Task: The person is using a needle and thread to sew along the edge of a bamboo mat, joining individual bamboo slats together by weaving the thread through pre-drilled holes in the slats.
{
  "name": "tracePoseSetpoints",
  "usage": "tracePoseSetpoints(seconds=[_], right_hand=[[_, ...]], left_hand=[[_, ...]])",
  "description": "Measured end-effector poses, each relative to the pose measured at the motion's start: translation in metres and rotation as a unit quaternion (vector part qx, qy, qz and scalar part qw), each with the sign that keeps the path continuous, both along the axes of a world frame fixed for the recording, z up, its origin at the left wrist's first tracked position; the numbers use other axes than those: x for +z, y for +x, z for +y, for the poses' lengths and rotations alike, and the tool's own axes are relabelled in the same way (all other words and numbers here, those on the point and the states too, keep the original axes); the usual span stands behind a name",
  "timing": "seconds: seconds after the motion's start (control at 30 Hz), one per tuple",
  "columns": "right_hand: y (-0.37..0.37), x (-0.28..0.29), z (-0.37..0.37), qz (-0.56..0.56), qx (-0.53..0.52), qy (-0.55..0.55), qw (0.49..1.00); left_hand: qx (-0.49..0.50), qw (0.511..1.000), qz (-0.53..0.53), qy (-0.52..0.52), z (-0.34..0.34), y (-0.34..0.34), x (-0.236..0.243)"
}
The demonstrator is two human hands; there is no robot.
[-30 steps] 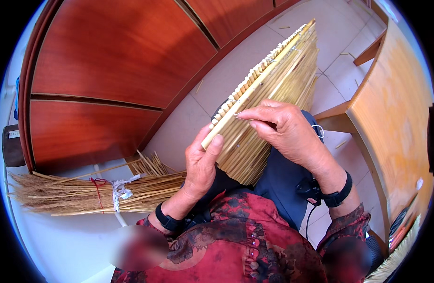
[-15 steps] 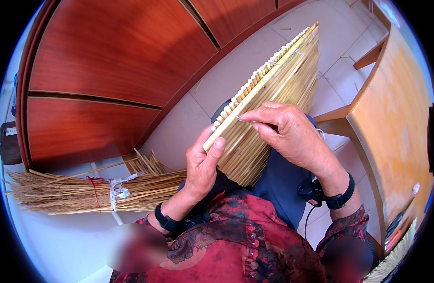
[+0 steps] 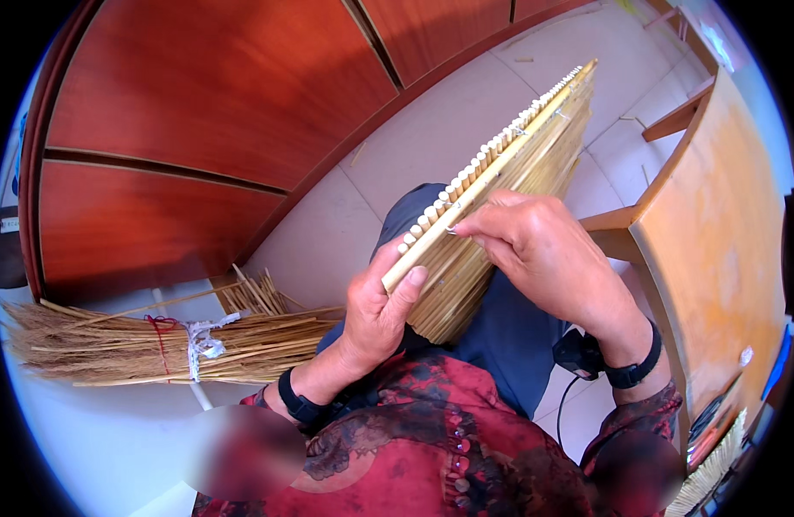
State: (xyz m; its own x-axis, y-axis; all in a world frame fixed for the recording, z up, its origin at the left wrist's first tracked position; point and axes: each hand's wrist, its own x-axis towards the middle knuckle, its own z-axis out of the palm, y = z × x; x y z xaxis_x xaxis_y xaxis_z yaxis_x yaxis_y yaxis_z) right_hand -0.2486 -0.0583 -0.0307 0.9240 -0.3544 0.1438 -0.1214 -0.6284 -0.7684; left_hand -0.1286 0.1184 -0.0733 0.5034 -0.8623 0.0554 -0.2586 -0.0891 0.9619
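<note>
A panel of reed sticks [image 3: 525, 155] tied side by side rests slanted over my lap, its cut stick ends lined along the upper edge. My left hand [image 3: 380, 310] is closed round the near lower end, with the thumb on the edge stick. At that edge stick, a little farther up, my right hand [image 3: 535, 254] pinches a thin pale cord [image 3: 450, 231] between thumb and forefinger. Small ties of the same cord show higher along the edge. My dark trousers [image 3: 513, 362] are under the panel.
A bundle of straw [image 3: 112, 343] bound with red and white ties lies at my left, by loose short stalks [image 3: 259, 293]. Red wooden cabinets [image 3: 207, 86] stand ahead. A wooden table [image 3: 712, 224] with tools near its lower edge is on the right. Scattered stalk pieces lie on the tiled floor.
The panel and both my hands sit a little farther right and lower in the picture, as the view shifts slightly. My right fingers stay at the cord on the edge stick.
</note>
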Motion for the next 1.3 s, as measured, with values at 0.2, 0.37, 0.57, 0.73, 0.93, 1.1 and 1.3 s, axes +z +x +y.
tracePoseSetpoints(seconds=[0.2,0.37,0.57,0.73,0.93,1.1,1.3], right_hand=[[-0.010,-0.004,0.014,-0.012,-0.015,-0.004,1.000],[-0.025,0.008,0.017,0.016,-0.021,0.022,0.999],[-0.047,0.029,0.009,0.141,-0.044,0.031,0.989],[-0.055,0.040,0.015,0.169,-0.070,0.064,0.981],[-0.056,0.045,0.023,0.241,-0.120,0.126,0.955],[-0.061,0.035,0.028,0.216,-0.144,0.105,0.960],[-0.064,0.031,0.032,0.212,-0.150,0.095,0.961]], left_hand=[[-0.011,0.999,-0.047,0.010,0.002,-0.004,-0.004],[-0.080,0.993,-0.077,-0.041,0.000,-0.006,-0.002],[-0.124,0.990,0.006,-0.066,-0.009,-0.018,-0.002],[-0.144,0.987,0.024,-0.061,-0.013,-0.016,-0.007],[-0.157,0.985,0.016,-0.075,-0.013,-0.017,-0.013],[-0.164,0.983,0.012,-0.086,-0.013,-0.019,-0.016],[-0.165,0.981,0.008,-0.103,-0.013,-0.017,-0.020]])
